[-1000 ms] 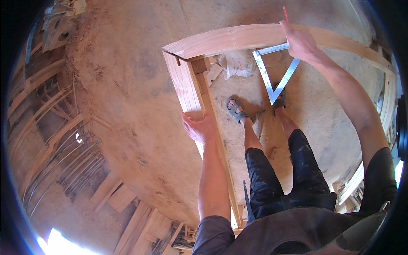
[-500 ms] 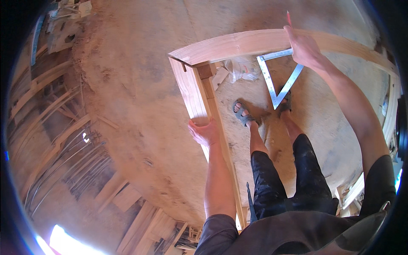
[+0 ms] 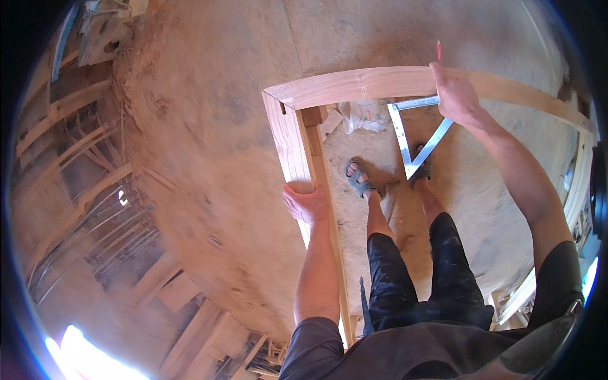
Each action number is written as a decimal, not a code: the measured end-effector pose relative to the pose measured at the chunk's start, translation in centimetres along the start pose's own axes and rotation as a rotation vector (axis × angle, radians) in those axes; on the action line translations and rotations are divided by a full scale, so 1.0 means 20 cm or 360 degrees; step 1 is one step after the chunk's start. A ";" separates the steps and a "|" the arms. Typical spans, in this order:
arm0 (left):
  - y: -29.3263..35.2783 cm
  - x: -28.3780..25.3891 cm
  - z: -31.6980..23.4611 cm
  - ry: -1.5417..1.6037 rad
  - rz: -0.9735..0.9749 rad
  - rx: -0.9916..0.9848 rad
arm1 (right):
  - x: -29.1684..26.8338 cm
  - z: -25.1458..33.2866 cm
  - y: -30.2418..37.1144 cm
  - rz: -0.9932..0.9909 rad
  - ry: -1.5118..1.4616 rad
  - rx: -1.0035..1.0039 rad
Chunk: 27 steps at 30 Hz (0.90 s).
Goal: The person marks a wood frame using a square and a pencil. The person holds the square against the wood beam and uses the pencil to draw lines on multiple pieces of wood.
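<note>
A pale wooden frame shows a far beam (image 3: 342, 88) and a left beam (image 3: 286, 142) meeting at a corner. My left hand (image 3: 308, 202) is wrapped round the left beam, partway down from that corner. At the far beam, my right hand (image 3: 457, 98) is closed with a metal triangle square (image 3: 399, 130) in its grip, the triangle hanging on the near side of the beam. A red pencil (image 3: 439, 52) sticks up past the same hand's fingers, beyond the beam. The fingers' undersides are hidden, so whether they also clasp the wood I cannot tell.
My sandalled feet (image 3: 360, 177) stand on the dusty floor (image 3: 209, 126) inside the frame. A whitish plastic bag (image 3: 366, 116) lies near the corner. Wooden strips and boards (image 3: 152, 278) are stacked along the left, and more timber stands at the right edge.
The frame, hands and triangle square appear slightly lower in the picture, with the frame's corner a little further right. Both hands keep their holds.
</note>
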State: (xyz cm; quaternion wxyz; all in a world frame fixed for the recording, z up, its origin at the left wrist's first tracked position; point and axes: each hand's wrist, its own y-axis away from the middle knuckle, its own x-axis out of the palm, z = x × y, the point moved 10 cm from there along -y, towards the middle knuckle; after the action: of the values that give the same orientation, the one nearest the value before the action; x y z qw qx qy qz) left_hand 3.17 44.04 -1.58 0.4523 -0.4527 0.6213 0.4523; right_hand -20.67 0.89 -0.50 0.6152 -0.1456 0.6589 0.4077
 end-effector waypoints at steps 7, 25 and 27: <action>0.01 0.00 -0.03 -0.0005 0.0158 0.0013 | -0.03 0.01 0.04 0.0160 0.0211 0.0028; 1.69 -0.37 -0.07 0.1801 0.1059 -0.0395 | -0.24 0.54 1.53 0.0479 -0.0411 -0.0432; 1.83 -0.64 -0.02 0.1455 0.0932 -0.0472 | -0.28 0.69 1.70 0.0637 -0.0412 -0.0527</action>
State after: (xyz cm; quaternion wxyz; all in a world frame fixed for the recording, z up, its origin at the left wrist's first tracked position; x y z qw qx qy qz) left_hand -30.18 52.24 16.47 -0.0758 -0.4699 0.7835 0.3993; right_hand -33.59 30.36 18.05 0.5694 -0.0578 0.5150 0.6382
